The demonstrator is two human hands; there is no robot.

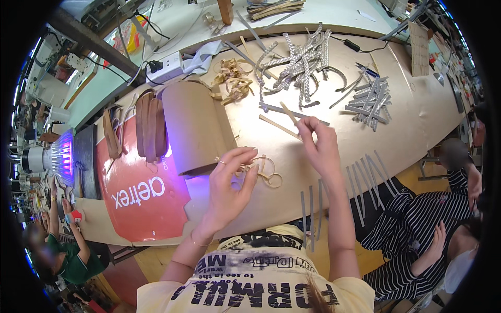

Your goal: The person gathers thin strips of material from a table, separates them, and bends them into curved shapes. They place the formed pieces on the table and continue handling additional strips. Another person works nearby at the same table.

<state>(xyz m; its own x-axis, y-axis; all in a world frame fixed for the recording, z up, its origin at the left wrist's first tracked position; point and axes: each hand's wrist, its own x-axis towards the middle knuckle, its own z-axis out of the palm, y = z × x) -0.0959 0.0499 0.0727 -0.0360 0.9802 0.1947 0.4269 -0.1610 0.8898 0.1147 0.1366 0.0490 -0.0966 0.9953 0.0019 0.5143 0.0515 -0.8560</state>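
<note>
My right hand (319, 146) pinches a thin tan strip (280, 127) that lies slanted over the worktable (417, 120). My left hand (229, 182) hovers with fingers spread over a small tangle of curled tan strips (266, 175), its fingertips touching them. A brown cardboard roll (195, 125) lies just left of both hands. Grey strips (365, 177) hang over the near table edge beside my right forearm.
A heap of braided silver strips (302, 62) and a stack of grey strips (370, 99) lie farther back. A red board (141, 193), a purple lamp (60, 156) and a power strip (164, 68) sit at left. One person in stripes (417, 235) sits at right, another (62, 250) at lower left.
</note>
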